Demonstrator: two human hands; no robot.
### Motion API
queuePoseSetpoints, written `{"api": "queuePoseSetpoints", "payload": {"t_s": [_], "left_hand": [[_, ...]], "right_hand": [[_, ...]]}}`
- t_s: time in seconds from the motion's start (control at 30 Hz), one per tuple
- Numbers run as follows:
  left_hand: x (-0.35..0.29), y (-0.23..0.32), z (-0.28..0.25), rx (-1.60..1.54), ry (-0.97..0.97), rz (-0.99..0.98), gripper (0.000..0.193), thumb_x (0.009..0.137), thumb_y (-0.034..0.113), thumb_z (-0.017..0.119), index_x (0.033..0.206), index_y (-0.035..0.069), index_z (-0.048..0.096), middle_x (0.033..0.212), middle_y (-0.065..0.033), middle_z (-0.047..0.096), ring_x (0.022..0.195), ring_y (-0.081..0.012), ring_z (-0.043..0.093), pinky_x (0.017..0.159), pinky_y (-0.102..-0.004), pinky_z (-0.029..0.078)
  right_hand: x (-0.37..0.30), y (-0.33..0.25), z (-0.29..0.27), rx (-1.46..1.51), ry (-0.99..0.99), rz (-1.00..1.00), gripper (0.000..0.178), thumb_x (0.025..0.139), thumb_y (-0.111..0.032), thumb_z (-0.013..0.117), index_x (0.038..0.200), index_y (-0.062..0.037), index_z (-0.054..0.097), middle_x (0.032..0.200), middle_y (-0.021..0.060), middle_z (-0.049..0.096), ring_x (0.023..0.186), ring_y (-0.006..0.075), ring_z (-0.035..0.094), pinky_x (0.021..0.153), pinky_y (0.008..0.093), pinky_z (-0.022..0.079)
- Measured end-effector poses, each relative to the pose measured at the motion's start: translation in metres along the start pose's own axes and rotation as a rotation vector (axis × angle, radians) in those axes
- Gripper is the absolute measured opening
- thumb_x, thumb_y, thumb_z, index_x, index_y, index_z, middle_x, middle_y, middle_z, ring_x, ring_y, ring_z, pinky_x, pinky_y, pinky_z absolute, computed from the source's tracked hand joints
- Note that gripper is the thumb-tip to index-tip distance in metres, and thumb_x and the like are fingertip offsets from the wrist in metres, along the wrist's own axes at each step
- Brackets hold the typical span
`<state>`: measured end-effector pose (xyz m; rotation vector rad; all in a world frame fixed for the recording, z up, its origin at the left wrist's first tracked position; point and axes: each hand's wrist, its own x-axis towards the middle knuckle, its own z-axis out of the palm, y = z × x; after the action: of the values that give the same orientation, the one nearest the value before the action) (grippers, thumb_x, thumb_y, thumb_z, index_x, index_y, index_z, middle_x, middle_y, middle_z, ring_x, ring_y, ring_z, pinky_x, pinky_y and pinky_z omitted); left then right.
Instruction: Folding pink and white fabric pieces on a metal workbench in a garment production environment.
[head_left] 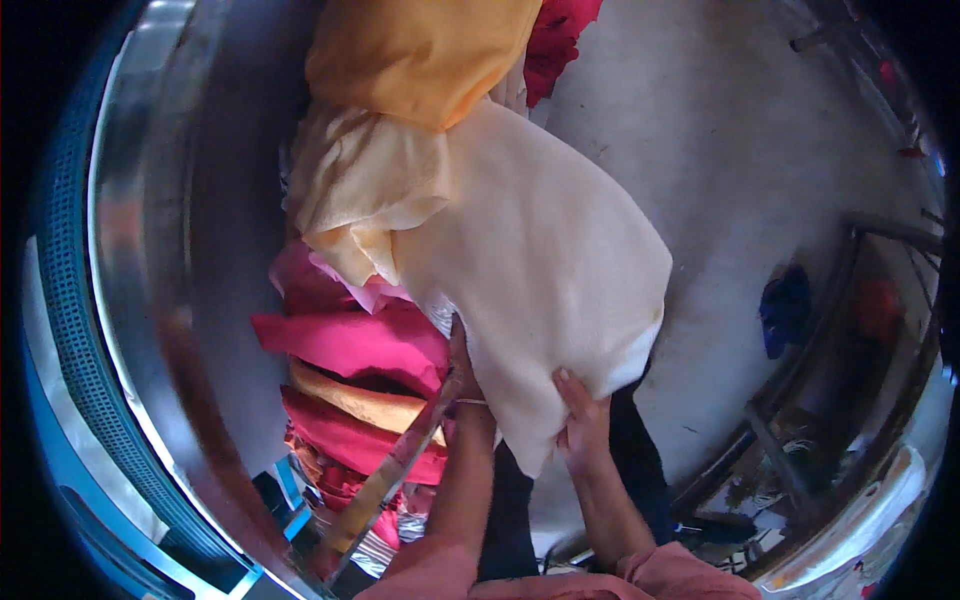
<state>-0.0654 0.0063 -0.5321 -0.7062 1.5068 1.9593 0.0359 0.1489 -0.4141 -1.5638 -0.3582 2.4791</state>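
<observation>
A large piece of cream fabric [560,240] spreads across the middle and hangs toward me. My right hand [588,430] grips its near edge, with the thumb on top and the fingers curled at the cloth. My left hand [459,360] reaches in at the fabric's left edge, and its fingers are hidden behind the cloth. A thin bangle circles the left wrist. Orange fabric [420,60] lies over the far end of the cream piece. Bunched pale yellow fabric [370,180] sits on the left of it.
Folded pink and red cloths [370,345] are stacked on the left, beside a narrow bar [390,480]. A curved metal edge [130,250] and blue mesh [65,230] run along the far left. Dark metal frames [780,450] and a blue item [785,310] stand at right on the grey floor [700,130].
</observation>
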Motion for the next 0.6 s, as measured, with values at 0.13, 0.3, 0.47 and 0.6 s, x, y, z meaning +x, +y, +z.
{"api": "queuePoseSetpoints", "payload": {"t_s": [0.13, 0.3, 0.47, 0.6], "left_hand": [[-0.043, -0.024, 0.018, 0.064, -0.218, 0.129, 0.037, 0.086, 0.029, 0.047, 0.113, 0.004, 0.052, 0.111, -0.0085, 0.052, 0.1, -0.0171, 0.049, 0.087, -0.0283, 0.038], [-0.122, 0.008, 0.098, 0.026, -0.074, -0.193, 0.025, 0.076, 0.015, 0.057, 0.096, 0.0, 0.06, 0.092, -0.0071, 0.06, 0.085, -0.0154, 0.055, 0.078, -0.0265, 0.042], [-0.199, 0.051, 0.063, -0.004, -0.068, -0.451, 0.016, 0.076, 0.014, 0.057, 0.083, 0.001, 0.063, 0.075, -0.0067, 0.063, 0.068, -0.0155, 0.06, 0.063, -0.0275, 0.047], [-0.247, 0.08, 0.048, 0.672, -0.49, 0.029, 0.016, 0.078, 0.012, 0.055, 0.085, 0.0, 0.062, 0.083, -0.0076, 0.063, 0.076, -0.017, 0.06, 0.071, -0.0285, 0.047]], "right_hand": [[-0.048, 0.001, -0.024, 0.055, -0.008, -0.051, 0.049, 0.083, -0.008, 0.052, 0.127, -0.0031, 0.032, 0.114, 0.0107, 0.049, 0.103, 0.0221, 0.051, 0.089, 0.0348, 0.042], [-0.105, -0.021, -0.092, 0.206, 0.036, 0.2, 0.05, 0.084, -0.01, 0.053, 0.129, -0.0052, 0.032, 0.123, 0.0092, 0.045, 0.11, 0.0218, 0.047, 0.093, 0.0349, 0.039], [-0.179, -0.027, -0.256, -0.241, 0.144, 0.214, 0.044, 0.087, -0.038, 0.045, 0.113, -0.0032, 0.047, 0.108, 0.014, 0.055, 0.096, 0.023, 0.055, 0.078, 0.0354, 0.045], [-0.195, -0.054, -0.272, -0.313, 0.422, -0.006, 0.063, 0.086, -0.056, 0.035, 0.111, -0.0002, 0.049, 0.109, 0.017, 0.055, 0.094, 0.0237, 0.055, 0.075, 0.0366, 0.046]]}}
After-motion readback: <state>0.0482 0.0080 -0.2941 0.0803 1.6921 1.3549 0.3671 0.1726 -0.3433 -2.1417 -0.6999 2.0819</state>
